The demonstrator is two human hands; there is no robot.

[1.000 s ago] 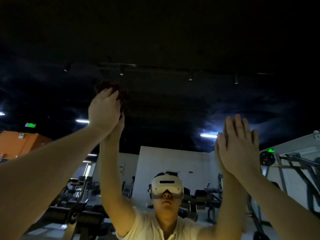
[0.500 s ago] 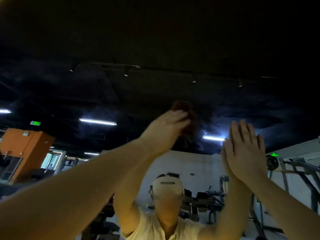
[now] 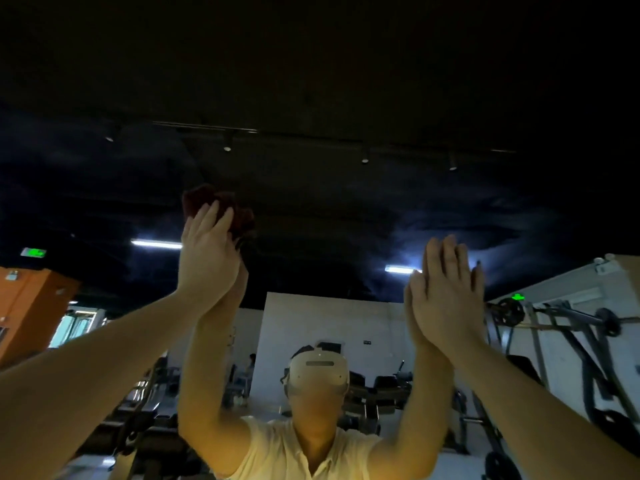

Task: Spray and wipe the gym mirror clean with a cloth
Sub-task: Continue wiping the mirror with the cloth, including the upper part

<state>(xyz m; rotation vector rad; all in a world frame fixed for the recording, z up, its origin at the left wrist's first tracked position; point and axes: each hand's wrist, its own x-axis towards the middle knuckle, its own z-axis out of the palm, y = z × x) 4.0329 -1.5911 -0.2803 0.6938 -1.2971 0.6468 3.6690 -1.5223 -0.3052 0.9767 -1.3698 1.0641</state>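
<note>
Cloth (image 3: 221, 206) swung away from right hand (image 3: 446, 296) | left hand (image 3: 207, 265) flat, pressing it | right hand spread on mirror (image 3: 311, 209) | wiping; I'd sweep back next

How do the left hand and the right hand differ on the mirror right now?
The left hand presses a dark red cloth to the mirror; the right hand lies bare on the glass. The left hand is higher than the right hand. Both are open and flat.
</note>
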